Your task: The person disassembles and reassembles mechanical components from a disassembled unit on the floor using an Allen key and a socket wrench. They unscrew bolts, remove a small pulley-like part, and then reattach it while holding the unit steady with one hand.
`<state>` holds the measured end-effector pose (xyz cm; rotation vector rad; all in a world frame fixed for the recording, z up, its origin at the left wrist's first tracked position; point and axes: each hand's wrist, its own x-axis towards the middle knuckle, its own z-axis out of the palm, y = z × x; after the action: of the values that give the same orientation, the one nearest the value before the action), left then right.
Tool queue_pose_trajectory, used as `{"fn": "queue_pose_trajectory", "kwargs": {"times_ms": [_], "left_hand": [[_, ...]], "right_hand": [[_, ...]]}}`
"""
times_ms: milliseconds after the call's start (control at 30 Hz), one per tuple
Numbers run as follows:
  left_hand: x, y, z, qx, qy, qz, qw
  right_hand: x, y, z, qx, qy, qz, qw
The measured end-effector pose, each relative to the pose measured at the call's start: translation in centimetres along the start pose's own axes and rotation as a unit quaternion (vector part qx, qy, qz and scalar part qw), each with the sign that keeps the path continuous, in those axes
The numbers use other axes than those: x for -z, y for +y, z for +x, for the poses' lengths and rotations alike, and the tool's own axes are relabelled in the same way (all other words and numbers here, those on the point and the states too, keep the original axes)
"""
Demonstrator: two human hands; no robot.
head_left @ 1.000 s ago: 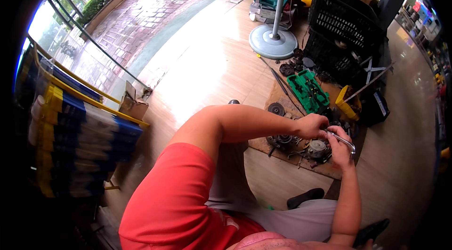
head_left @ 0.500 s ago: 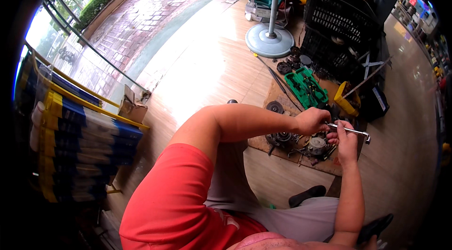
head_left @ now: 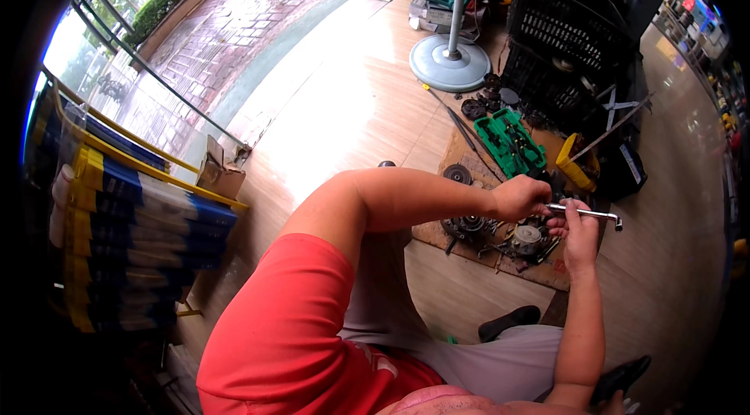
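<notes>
A chrome L-shaped socket wrench [head_left: 598, 213] lies across the fingers of my right hand [head_left: 578, 239], which is closed around its shaft. Its bent end sticks out to the right. At the other end of the shaft, my left hand [head_left: 522, 198] is closed with curled fingers; whatever those fingers grip is hidden. Below and left of the hands, a round metal part [head_left: 526, 240] and a dark pulley-like part [head_left: 469, 227] rest on a cardboard sheet [head_left: 441, 237]. Beyond my hands lies an opened green tool case [head_left: 509, 141] with dark tools inside.
A yellow container [head_left: 576, 165] stands beside black plastic crates [head_left: 566, 32] at the far right. Farther off is a fan's round base [head_left: 450, 63]. On the left, a yellow rack [head_left: 156, 173] holds blue-and-white boxes. My shoe [head_left: 509, 324] is near the cardboard.
The wrench has shifted slightly right, and its bent end now sits a little farther out and higher. My right hand has moved a little with it; my left hand stays nearly in place.
</notes>
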<state>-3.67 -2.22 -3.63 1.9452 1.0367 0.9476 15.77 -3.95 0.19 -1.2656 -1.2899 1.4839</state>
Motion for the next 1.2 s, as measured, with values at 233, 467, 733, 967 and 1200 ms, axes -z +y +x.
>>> {"fn": "queue_pose_trajectory", "kwargs": {"times_ms": [233, 467, 733, 967, 1200], "left_hand": [[0.1, -0.1, -0.2, -0.005, -0.001, 0.003, 1.000], [0.2, 0.1, -0.3, -0.015, 0.008, 0.008, 1.000], [0.0, 0.5, -0.3, -0.013, -0.009, -0.016, 1.000], [-0.4, 0.6, -0.3, -0.014, 0.007, -0.022, 1.000], [-0.1, 0.7, -1.3, -0.009, 0.000, -0.025, 1.000]], "right_hand": [[0.2, -0.4, 0.0, 0.021, 0.019, 0.008, 1.000], [0.4, -0.3, 0.1, 0.045, 0.013, 0.002, 0.999], [0.2, -0.3, 0.1, 0.041, 0.000, -0.003, 0.999], [0.4, -0.2, 0.3, 0.031, -0.010, 0.001, 0.999], [0.2, 0.2, 0.3, 0.017, -0.025, -0.013, 0.999]]}}
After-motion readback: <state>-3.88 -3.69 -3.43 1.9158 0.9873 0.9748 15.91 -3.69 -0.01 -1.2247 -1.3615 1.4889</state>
